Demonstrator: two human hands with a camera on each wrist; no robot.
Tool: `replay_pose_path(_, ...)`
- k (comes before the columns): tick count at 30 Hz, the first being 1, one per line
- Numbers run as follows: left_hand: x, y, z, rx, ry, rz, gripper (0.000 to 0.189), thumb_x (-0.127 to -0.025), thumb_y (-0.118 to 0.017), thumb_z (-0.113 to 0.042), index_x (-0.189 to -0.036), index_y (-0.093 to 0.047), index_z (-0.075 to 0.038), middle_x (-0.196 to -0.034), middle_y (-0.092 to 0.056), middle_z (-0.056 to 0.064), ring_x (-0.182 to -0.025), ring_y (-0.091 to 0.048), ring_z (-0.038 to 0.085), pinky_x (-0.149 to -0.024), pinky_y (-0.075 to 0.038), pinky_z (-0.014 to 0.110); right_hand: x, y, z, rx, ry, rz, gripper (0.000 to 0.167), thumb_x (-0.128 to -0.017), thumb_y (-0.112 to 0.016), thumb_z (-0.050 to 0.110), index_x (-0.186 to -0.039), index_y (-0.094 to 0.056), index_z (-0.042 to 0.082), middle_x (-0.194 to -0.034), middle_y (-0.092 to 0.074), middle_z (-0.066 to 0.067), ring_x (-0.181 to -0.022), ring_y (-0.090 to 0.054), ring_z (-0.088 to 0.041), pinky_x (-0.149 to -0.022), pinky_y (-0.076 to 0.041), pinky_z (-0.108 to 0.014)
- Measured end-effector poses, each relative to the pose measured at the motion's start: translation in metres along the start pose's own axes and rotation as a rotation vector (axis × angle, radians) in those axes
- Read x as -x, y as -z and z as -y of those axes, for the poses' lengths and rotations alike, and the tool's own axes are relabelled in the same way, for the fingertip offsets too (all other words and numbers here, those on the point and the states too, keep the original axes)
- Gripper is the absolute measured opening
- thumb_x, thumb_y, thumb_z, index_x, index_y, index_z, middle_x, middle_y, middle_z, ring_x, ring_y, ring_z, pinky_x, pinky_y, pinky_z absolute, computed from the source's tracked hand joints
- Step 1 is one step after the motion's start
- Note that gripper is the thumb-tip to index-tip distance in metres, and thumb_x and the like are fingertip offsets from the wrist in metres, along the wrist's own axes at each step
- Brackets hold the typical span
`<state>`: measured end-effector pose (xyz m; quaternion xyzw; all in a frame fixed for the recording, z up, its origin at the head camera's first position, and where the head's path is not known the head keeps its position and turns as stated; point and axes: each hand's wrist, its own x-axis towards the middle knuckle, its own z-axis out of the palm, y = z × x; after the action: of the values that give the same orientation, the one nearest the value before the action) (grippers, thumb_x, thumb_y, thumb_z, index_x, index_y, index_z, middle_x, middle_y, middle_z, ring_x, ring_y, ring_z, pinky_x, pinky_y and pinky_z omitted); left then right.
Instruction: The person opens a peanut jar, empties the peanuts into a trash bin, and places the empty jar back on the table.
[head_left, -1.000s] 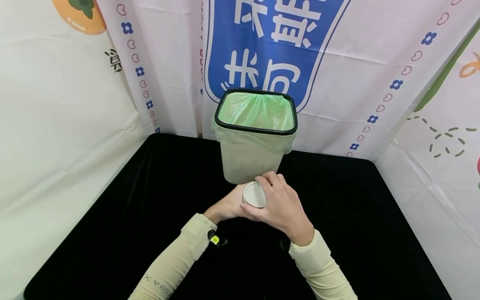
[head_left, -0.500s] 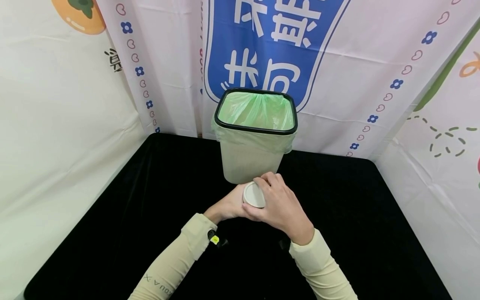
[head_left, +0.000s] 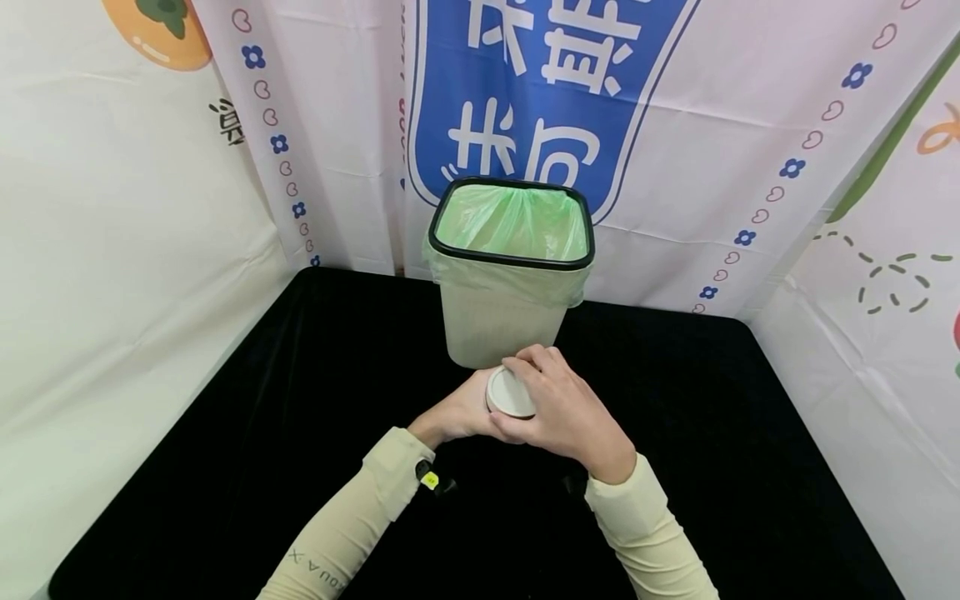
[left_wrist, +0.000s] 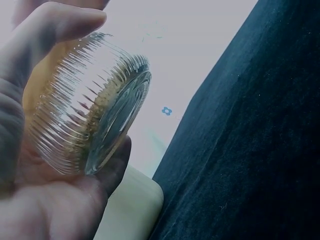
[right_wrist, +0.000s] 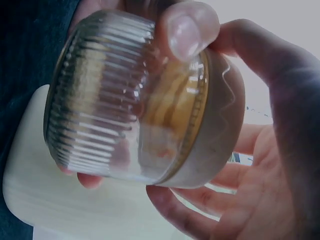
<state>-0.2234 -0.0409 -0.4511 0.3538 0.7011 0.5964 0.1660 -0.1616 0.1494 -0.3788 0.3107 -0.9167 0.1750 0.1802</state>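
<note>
Fingers and thumb of my left hand wrap round a ribbed clear glass jar. My right hand grips its off-white lid by the rim, the thumb on the near side and the fingers on the far side. In the right wrist view the lid sits on the jar's mouth. A grainy tan layer shows near the base of the jar in the left wrist view. Both hands hold the jar above the table, in front of the bin.
A pale bin with a black rim and green liner bag stands just beyond the hands. Black cloth covers the table. Printed white curtains surround it on the back and sides.
My right hand has turned slightly on the lid, its wrist shifting a little to the right. My left hand and the bin stay in place.
</note>
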Motion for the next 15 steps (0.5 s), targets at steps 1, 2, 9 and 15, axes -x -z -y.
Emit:
replay_pose_path(1,-0.0002,0.0001,-0.0001,-0.005,-0.002,0.0,0.089,-0.074,-0.092,-0.003,-0.152,-0.05,-0.011,-0.141,-0.064,0.015,-0.118,-0.066,0.021,-0.102,-0.056,0.033,0.0,0.0005,-0.0009,-0.007,0.008,0.003,0.061,-0.087,-0.083,0.047,-0.133,-0.071,0.008,-0.124,-0.064,-0.005,-0.114,-0.06,-0.024,-0.09,-0.061,-0.04)
replay_pose_path(2,-0.0004,0.0001,-0.0003,-0.005,-0.003,0.003,0.088,-0.075,-0.092,-0.003,-0.152,-0.05,-0.011,-0.14,-0.065,0.015,-0.118,-0.066,0.02,-0.101,-0.056,0.034,-0.0001,0.0009,-0.0017,-0.015,0.016,0.006,0.062,-0.087,-0.083,0.047,-0.134,-0.071,0.008,-0.125,-0.064,-0.005,-0.114,-0.06,-0.024,-0.091,-0.061,-0.04)
replay_pose_path(9,-0.0006,0.0003,-0.0005,-0.004,-0.009,0.014,0.088,-0.075,-0.091,-0.002,-0.152,-0.05,-0.012,-0.141,-0.064,0.014,-0.118,-0.066,0.02,-0.101,-0.056,0.033,-0.0009,0.0039,-0.0063,-0.073,0.062,0.037,0.062,-0.087,-0.084,0.042,-0.136,-0.069,0.007,-0.129,-0.063,-0.006,-0.117,-0.058,-0.023,-0.096,-0.059,-0.039)
replay_pose_path(15,0.0002,-0.0003,0.0013,-0.003,-0.026,0.011,0.086,-0.075,-0.091,-0.002,-0.151,-0.05,-0.008,-0.142,-0.064,0.015,-0.12,-0.066,0.018,-0.104,-0.055,0.032,-0.0022,0.0058,-0.0078,-0.114,0.097,0.065,0.061,-0.087,-0.084,0.038,-0.138,-0.069,0.007,-0.131,-0.063,-0.005,-0.119,-0.059,-0.023,-0.099,-0.057,-0.038)
